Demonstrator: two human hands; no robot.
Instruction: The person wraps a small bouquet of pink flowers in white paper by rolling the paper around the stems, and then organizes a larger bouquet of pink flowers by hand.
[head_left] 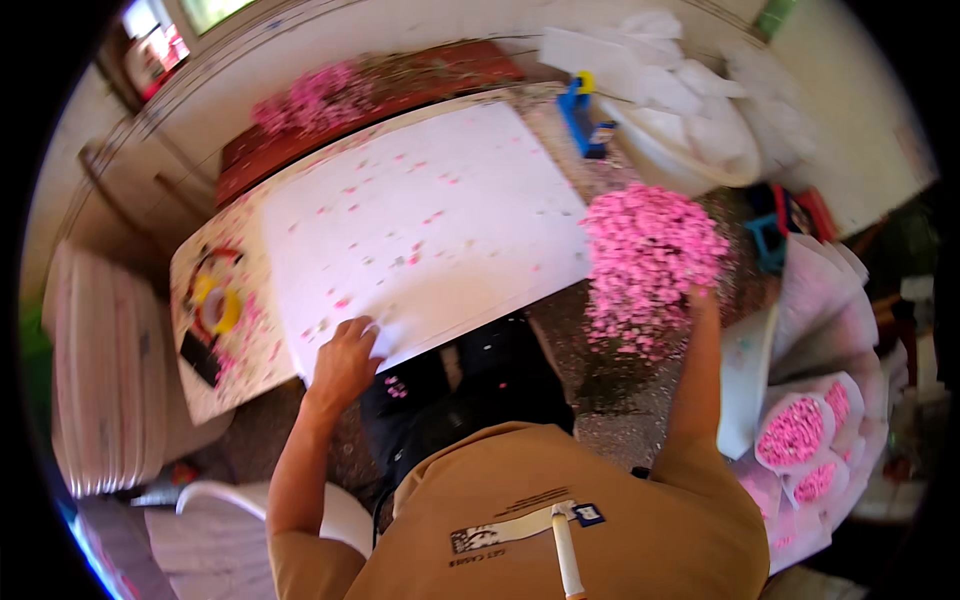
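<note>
The bunch of pink flowers is off the right end of the white sheet, with the right hand at its right side; the fingers are hidden among the blossoms, but the hand grasps the bunch, which hangs over the dark floor. Its blossoms spread leftward and away from the wrist, the mass running longest from far to near; the stems are hidden, so I cannot tell which way they point. The sheet lies flat on the table, its long axis running left to right, the right end angled farther from the person. The left hand is at the near edge, toward the left corner, fingers bent beside a small curl of white; I cannot tell whether they pinch the paper or just rest on it. That near edge runs just above the dark trousers, and the right edge comes close to the blossoms. Between the hands the sheet gives a broad flat stretch, strewn with petals. Room narrows around it: a yellow tape roll sits beyond the left edge, a blue tape dispenser by the far right corner, and a red board along the far side.
</note>
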